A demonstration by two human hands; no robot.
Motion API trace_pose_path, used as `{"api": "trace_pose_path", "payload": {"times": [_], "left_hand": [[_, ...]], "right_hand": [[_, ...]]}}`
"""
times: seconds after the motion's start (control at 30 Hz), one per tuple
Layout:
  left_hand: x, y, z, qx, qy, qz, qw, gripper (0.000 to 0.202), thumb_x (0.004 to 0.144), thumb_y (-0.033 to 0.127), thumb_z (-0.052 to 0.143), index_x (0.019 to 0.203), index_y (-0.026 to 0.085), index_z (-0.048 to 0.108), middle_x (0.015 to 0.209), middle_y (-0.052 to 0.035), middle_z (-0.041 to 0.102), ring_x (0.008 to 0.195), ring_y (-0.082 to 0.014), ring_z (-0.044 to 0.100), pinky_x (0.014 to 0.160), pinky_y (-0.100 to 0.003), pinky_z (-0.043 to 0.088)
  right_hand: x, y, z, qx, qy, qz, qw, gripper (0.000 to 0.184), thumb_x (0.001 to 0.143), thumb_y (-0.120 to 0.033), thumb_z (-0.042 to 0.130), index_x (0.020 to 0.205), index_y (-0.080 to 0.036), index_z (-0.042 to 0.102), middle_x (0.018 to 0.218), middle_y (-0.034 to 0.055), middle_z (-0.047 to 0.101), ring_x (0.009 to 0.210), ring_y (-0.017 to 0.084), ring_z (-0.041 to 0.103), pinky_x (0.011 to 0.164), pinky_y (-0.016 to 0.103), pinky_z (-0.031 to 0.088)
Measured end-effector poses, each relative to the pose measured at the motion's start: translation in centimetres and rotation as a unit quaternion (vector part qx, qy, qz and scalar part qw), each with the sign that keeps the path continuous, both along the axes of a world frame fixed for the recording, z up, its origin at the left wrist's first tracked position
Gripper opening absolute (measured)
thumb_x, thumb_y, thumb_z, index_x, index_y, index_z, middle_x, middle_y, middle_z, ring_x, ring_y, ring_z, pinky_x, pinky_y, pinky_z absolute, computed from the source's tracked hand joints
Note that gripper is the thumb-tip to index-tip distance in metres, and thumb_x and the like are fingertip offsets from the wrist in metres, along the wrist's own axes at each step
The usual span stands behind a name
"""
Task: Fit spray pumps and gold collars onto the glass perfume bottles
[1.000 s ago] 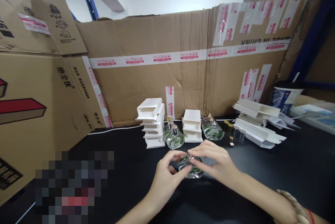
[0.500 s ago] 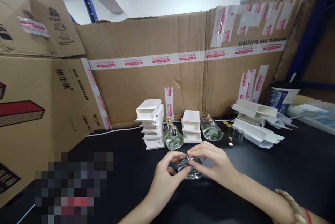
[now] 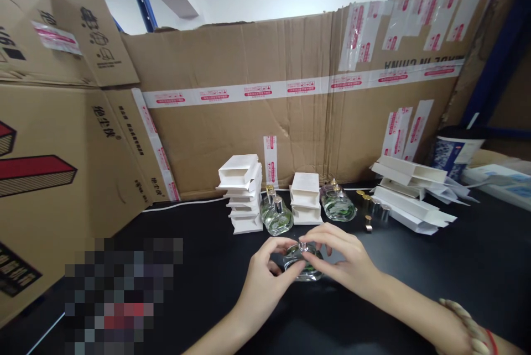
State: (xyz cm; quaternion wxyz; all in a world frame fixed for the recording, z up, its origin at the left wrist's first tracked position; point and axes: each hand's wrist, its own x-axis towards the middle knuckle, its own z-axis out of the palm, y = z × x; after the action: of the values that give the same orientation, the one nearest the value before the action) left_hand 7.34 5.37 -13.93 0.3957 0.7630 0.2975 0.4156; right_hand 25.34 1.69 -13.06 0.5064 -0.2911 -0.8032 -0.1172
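A clear glass perfume bottle (image 3: 309, 272) with green inside stands on the black table in front of me. My left hand (image 3: 267, 277) is closed around its left side, thumb in front and fingers behind. With thumb and fingertips, my right hand (image 3: 344, 255) pinches the small silver neck piece (image 3: 303, 246) on top of the bottle. Just beyond my hands are capped perfume bottles (image 3: 279, 222), one with a silver cap in front. Farther right stand uncapped perfume bottles (image 3: 339, 208). Several loose gold and silver caps (image 3: 376, 208) are grouped to the right of those.
White cartons are stacked at the back, in a tall pile (image 3: 245, 208) and a shorter pile (image 3: 306, 197). More white cartons (image 3: 415, 208) lie at the right beside a lidded cup (image 3: 454, 150). Cardboard (image 3: 232, 139) walls the table's back. A large cardboard box (image 3: 99, 178) flanks the left.
The whole view has shifted slightly. Both hands stay on the perfume bottle, and the right fingertips have moved a little at its silver neck piece.
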Motion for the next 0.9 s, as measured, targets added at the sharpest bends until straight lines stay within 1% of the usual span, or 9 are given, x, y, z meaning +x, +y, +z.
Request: {"api": "trace_pose_path", "payload": {"times": [0.1, 0.23, 0.3, 0.43, 0.5, 0.6, 0.7, 0.8, 0.9], "left_hand": [[-0.1, -0.1, 0.0, 0.024, 0.007, 0.006, 1.000, 0.028, 0.076, 0.031, 0.062, 0.100, 0.015, 0.061, 0.098, -0.0059, 0.057, 0.090, -0.0140, 0.054, 0.058, -0.017, 0.042], [-0.1, -0.1, 0.0, 0.033, 0.007, 0.003, 0.999, 0.029, 0.077, 0.031, 0.062, 0.101, 0.015, 0.061, 0.098, -0.0058, 0.057, 0.088, -0.0134, 0.054, 0.057, -0.016, 0.042], [-0.1, -0.1, -0.1, 0.046, 0.012, 0.007, 0.999, 0.028, 0.077, 0.031, 0.062, 0.101, 0.015, 0.061, 0.097, -0.0056, 0.056, 0.082, -0.0119, 0.054, 0.056, -0.016, 0.042], [-0.3, 0.0, -0.4, 0.140, 0.037, 0.019, 0.989, 0.027, 0.080, 0.027, 0.060, 0.105, 0.018, 0.062, 0.100, -0.0049, 0.056, 0.072, -0.0086, 0.053, 0.055, -0.017, 0.042], [-0.4, 0.1, -0.7, 0.176, 0.040, 0.015, 0.983, 0.026, 0.081, 0.025, 0.058, 0.107, 0.021, 0.062, 0.102, -0.0040, 0.056, 0.073, -0.0082, 0.053, 0.056, -0.016, 0.043], [-0.5, 0.2, -0.9, 0.206, 0.039, 0.005, 0.978, 0.029, 0.083, 0.023, 0.057, 0.112, 0.024, 0.059, 0.103, -0.0022, 0.056, 0.074, -0.0072, 0.054, 0.056, -0.016, 0.043], [-0.6, 0.2, -1.0, 0.237, 0.033, 0.002, 0.971, 0.041, 0.085, 0.021, 0.055, 0.124, 0.030, 0.049, 0.109, 0.0004, 0.055, 0.076, -0.0056, 0.054, 0.060, -0.015, 0.045], [-0.6, 0.1, -1.0, 0.251, 0.030, -0.010, 0.967, 0.046, 0.087, 0.019, 0.053, 0.129, 0.038, 0.043, 0.114, 0.0031, 0.053, 0.081, -0.0053, 0.054, 0.063, -0.014, 0.047], [-0.7, 0.1, -0.9, 0.250, 0.029, -0.022, 0.967, 0.044, 0.088, 0.019, 0.052, 0.127, 0.038, 0.046, 0.114, 0.0034, 0.053, 0.082, -0.0055, 0.054, 0.061, -0.014, 0.046]], "right_hand": [[0.0, -0.1, 0.0, -0.006, 0.001, 0.003, 1.000, 0.032, 0.080, -0.007, 0.061, 0.109, -0.021, 0.055, 0.095, 0.0021, 0.057, 0.074, 0.006, 0.052, 0.055, 0.014, 0.042], [0.0, -0.1, 0.0, -0.017, 0.004, 0.007, 1.000, 0.029, 0.081, -0.008, 0.060, 0.107, -0.020, 0.055, 0.095, 0.0024, 0.057, 0.072, 0.005, 0.052, 0.054, 0.014, 0.042], [0.0, -0.1, 0.0, -0.033, 0.009, 0.012, 0.999, 0.029, 0.082, -0.009, 0.060, 0.107, -0.021, 0.055, 0.094, 0.0022, 0.056, 0.072, 0.005, 0.051, 0.053, 0.014, 0.041], [0.0, 0.0, -0.1, -0.063, 0.026, 0.013, 0.998, 0.026, 0.082, -0.011, 0.060, 0.104, -0.021, 0.053, 0.091, 0.0018, 0.055, 0.070, 0.006, 0.049, 0.052, 0.013, 0.041], [-0.1, 0.1, -0.1, -0.081, 0.041, 0.011, 0.996, 0.022, 0.082, -0.012, 0.060, 0.101, -0.021, 0.052, 0.090, 0.0013, 0.054, 0.070, 0.006, 0.049, 0.052, 0.013, 0.042], [-0.1, 0.1, -0.3, -0.100, 0.056, 0.007, 0.993, 0.020, 0.082, -0.015, 0.060, 0.098, -0.021, 0.050, 0.088, 0.0003, 0.053, 0.070, 0.006, 0.049, 0.051, 0.012, 0.042], [-0.1, 0.1, -0.4, -0.105, 0.055, -0.003, 0.993, 0.020, 0.082, -0.016, 0.060, 0.099, -0.022, 0.050, 0.087, -0.0009, 0.052, 0.069, 0.005, 0.048, 0.052, 0.012, 0.042], [-0.1, 0.1, -0.4, -0.112, 0.050, -0.004, 0.992, 0.021, 0.082, -0.016, 0.060, 0.100, -0.023, 0.050, 0.088, -0.0012, 0.053, 0.069, 0.005, 0.048, 0.053, 0.013, 0.042], [0.0, 0.2, -0.3, -0.121, 0.047, -0.001, 0.992, 0.021, 0.083, -0.017, 0.060, 0.100, -0.022, 0.050, 0.089, -0.0008, 0.053, 0.071, 0.006, 0.049, 0.053, 0.013, 0.042]]}}
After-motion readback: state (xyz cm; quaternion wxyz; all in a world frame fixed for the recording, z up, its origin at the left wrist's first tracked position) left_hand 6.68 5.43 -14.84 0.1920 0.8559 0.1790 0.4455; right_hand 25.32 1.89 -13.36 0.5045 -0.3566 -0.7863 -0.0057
